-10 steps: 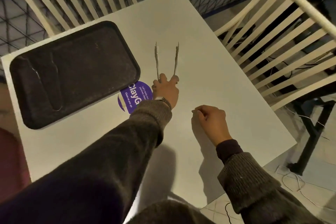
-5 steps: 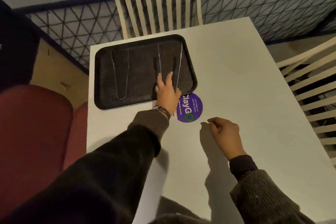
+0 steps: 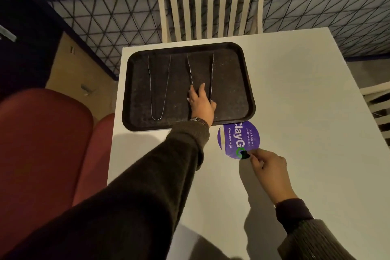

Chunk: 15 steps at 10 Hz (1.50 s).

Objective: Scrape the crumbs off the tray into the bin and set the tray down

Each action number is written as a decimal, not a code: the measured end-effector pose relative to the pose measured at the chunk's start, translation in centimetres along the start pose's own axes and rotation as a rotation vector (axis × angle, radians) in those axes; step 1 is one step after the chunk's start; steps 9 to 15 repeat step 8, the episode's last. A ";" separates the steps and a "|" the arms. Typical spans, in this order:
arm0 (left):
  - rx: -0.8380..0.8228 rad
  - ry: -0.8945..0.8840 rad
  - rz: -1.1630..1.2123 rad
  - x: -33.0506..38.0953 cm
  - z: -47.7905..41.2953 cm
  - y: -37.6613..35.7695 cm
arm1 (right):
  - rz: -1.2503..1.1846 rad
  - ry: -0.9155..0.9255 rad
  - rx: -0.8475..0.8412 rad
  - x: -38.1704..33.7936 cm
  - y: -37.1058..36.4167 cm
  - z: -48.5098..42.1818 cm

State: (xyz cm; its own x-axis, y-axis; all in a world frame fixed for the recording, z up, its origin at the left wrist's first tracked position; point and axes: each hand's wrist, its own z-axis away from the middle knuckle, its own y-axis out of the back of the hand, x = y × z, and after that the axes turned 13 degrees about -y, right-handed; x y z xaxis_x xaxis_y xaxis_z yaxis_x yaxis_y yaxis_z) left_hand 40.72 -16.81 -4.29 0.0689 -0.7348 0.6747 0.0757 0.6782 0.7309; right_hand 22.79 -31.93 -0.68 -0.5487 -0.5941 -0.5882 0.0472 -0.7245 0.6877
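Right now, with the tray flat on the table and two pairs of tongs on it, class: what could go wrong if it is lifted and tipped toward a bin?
1. The loose tongs lie free on the tray and would probably slide off when it tips.
2. The left hand holds the second tongs on the tray, so only the right hand seems free to lift it, likely unsteadily.

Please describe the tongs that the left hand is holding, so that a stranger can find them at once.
Find the white table, then the dark tray at its far left corner. Two metal tongs lie in it: the held tongs are the right pair, under the left hand, while the other tongs lie untouched.
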 end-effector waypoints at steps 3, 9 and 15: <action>0.015 -0.027 0.001 -0.7 -0.8 -0.7 | 0.032 -0.011 0.010 0.0 -0.3 0.1; -0.168 -0.305 -0.042 0.7 8.6 6.3 | 0.138 0.136 -0.054 -4.9 2.5 1.4; -0.168 -0.305 -0.042 0.7 8.6 6.3 | 0.138 0.136 -0.054 -4.9 2.5 1.4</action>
